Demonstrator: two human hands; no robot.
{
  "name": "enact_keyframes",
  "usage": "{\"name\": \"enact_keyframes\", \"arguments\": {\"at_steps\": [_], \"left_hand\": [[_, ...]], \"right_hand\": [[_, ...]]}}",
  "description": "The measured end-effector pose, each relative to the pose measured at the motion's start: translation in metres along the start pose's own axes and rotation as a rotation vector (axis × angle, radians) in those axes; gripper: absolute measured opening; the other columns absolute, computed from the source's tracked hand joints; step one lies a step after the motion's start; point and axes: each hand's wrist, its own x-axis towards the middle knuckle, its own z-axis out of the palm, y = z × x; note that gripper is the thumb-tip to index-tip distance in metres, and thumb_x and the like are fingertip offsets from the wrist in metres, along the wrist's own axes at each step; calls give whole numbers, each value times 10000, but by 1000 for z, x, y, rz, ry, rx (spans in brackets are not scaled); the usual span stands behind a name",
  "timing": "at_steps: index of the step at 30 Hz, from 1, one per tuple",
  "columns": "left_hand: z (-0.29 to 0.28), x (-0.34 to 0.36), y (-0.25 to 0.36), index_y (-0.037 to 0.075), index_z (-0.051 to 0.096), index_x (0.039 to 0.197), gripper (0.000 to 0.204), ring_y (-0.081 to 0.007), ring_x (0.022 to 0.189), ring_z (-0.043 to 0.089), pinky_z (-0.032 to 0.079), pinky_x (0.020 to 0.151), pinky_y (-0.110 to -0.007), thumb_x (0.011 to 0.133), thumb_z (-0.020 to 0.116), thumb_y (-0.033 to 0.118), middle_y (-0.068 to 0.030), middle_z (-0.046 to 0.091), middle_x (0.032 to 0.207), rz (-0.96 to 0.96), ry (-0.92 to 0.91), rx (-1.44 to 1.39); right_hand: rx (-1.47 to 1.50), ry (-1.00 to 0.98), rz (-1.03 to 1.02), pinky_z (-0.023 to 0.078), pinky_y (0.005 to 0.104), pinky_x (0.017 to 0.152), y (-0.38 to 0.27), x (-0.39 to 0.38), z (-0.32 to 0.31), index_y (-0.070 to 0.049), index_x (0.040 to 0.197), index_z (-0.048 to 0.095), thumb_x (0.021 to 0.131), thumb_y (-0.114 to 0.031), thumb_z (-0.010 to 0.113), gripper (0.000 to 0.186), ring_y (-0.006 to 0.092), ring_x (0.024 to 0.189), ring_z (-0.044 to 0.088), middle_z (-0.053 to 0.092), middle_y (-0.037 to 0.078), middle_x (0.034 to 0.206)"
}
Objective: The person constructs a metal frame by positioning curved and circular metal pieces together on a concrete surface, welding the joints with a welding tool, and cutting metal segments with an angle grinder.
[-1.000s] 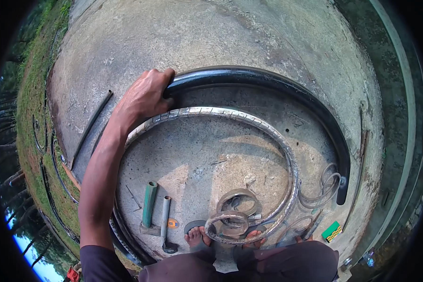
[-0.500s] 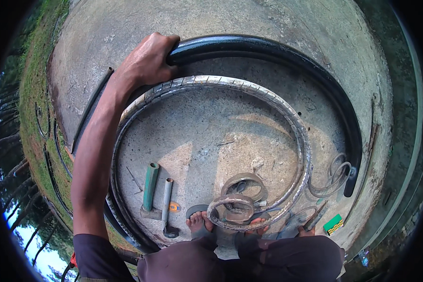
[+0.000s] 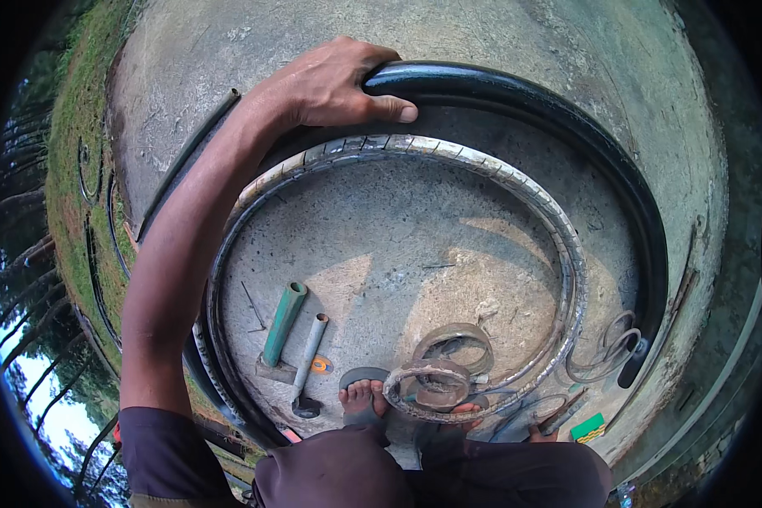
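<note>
A thick glossy black inner tube (image 3: 516, 89) curves in a wide arc around a worn whitish tyre (image 3: 483, 161) on the ground. At the far upper left of the arc, my left hand (image 3: 339, 85) is closed over the tube, thumb lying along its inner side. Low on the right, my right hand (image 3: 542, 434) shows only its fingers past my knee. They close around a slim dark thing (image 3: 560, 410) whose kind I cannot make out. Two strap-like rings, a pale round one (image 3: 453, 334) and a whitish one (image 3: 427, 381), lie near my feet.
Inside the tyre are a green pipe (image 3: 285, 326), a grey pipe (image 3: 311, 360) and a small orange item (image 3: 322, 365). Pale coiled strips (image 3: 605, 360) and a green box (image 3: 588, 427) lie at right. A dark tube (image 3: 190, 152) rests left, near the grass (image 3: 76, 195).
My left hand has slid rightward along the tube, and its grip has loosened with the thumb now stretched out. The whole view has shifted slightly.
</note>
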Motion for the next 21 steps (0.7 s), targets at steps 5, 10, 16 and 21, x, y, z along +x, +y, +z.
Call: {"name": "enact_keyframes", "arguments": {"at_steps": [5, 10, 16, 21], "left_hand": [[0, 3, -8, 4, 708, 1146, 910, -321, 746, 720, 583, 707, -508, 708, 664, 801, -207, 725, 818, 34, -1, -39], [2, 15, 1, -8, 705, 1155, 902, -315, 727, 718, 571, 678, -483, 729, 660, 786, -209, 723, 810, 17, 1, -22], [1, 1, -7, -68, 679, 1123, 857, -282, 774, 674, 511, 718, -429, 802, 637, 725, -178, 706, 829, 16, -3, -60], [9, 9, 9, -50, 671, 1151, 764, -220, 809, 600, 473, 770, -388, 898, 577, 665, -145, 678, 853, 27, 91, -119]], "right_hand": [[75, 5, -39, 485, 396, 957, 25, -1, 1, 4, 1349, 508, 660, -11, 763, 735, 295, 1077, 639, 627, 180, 1207], [-39, 52, -4, 493, 401, 945, 33, 2, -1, 14, 1333, 518, 652, -68, 799, 741, 307, 1056, 653, 648, 200, 1166], [-278, 156, 7, 510, 444, 899, -20, -5, 13, 23, 1186, 573, 647, -167, 833, 628, 374, 1017, 678, 693, 228, 1052], [-331, 260, -47, 503, 453, 906, -15, -15, 9, 9, 1177, 586, 686, -149, 773, 549, 424, 1031, 668, 702, 241, 1057]]}}
